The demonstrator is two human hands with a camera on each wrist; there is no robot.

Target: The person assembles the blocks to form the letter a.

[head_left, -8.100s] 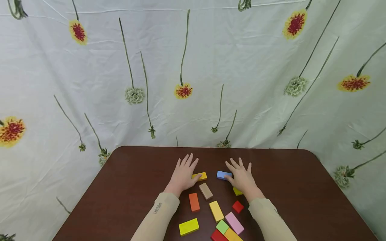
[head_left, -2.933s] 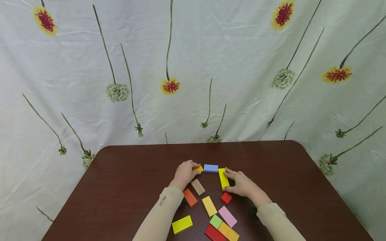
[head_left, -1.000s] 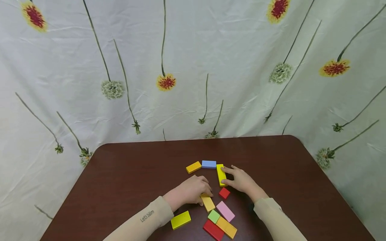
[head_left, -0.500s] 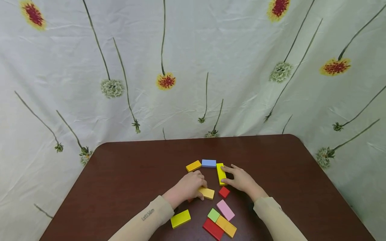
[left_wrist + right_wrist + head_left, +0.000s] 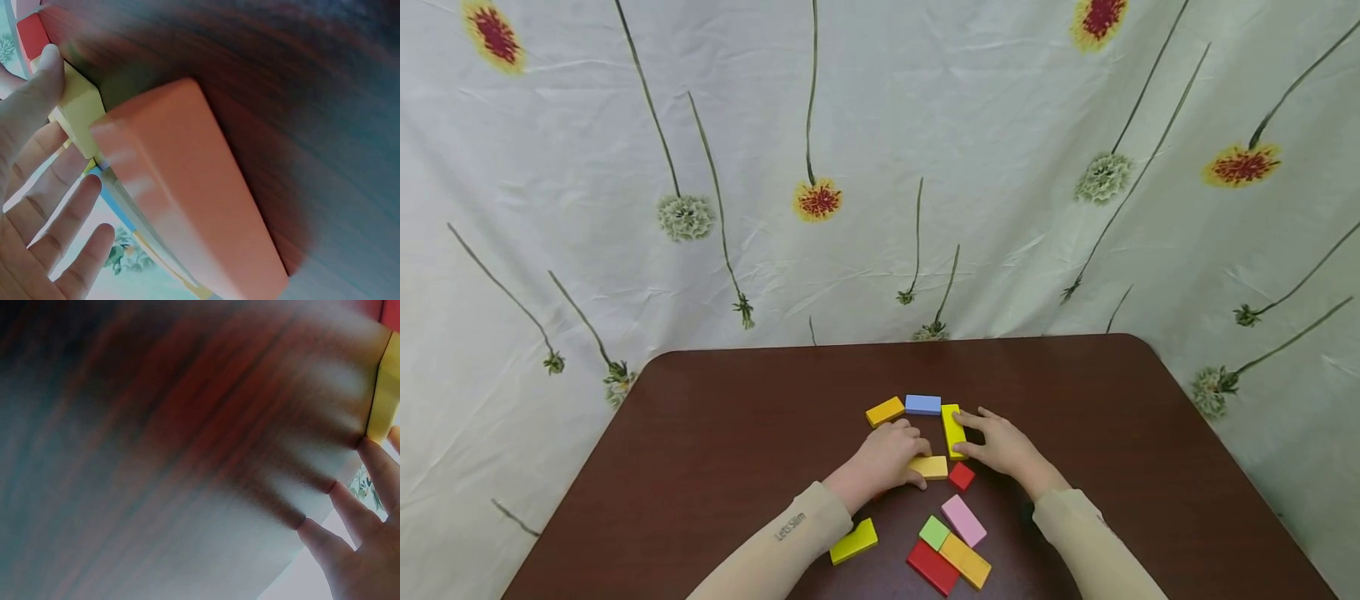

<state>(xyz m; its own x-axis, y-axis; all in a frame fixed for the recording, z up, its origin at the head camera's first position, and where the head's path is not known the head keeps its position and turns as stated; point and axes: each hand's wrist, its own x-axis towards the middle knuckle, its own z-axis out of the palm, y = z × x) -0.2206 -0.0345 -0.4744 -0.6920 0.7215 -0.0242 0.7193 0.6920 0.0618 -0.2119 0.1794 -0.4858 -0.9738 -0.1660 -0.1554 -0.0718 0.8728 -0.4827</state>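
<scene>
While the left hand (image 5: 886,457) pinches a pale-yellow rectangular block (image 5: 934,467), the right hand (image 5: 1004,447) is kinda splayed out. Its fingers just touch a bright-yellow rectangular block (image 5: 952,432).

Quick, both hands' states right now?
Left hand: closed, holding the pale yellow block.
Right hand: open, touching the bright yellow block beside the blue block.

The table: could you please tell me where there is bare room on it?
Bare table lies left of the left sleeve, right of the right sleeve, and between the blue block and the curtain. Crowded: between left hand and right hand, and around the pink block.
</scene>
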